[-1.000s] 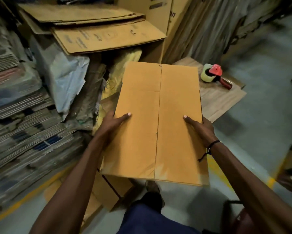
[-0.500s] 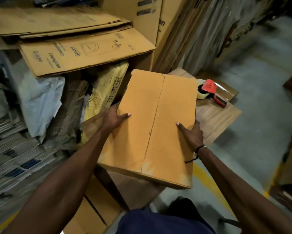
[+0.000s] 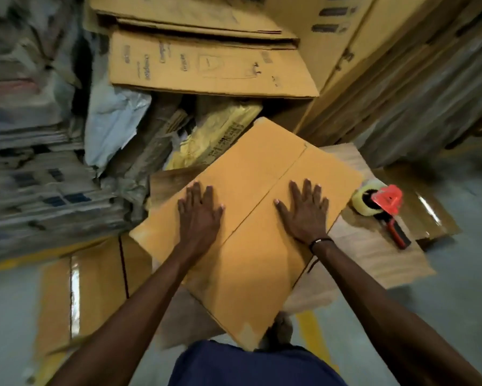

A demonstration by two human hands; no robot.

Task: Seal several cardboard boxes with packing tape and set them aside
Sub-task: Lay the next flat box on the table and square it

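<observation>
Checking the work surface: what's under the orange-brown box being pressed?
Under the orange-brown cardboard box lies a pale flat cardboard sheet, showing at its right and near edges. The box covers the rest.

Black wristband [image 3: 320, 242], navy trousers [image 3: 251, 366]

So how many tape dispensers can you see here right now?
1. The tape dispenser lies on the flattened cardboard, right of the box under both hands. Others may be hidden in the clutter.
</observation>
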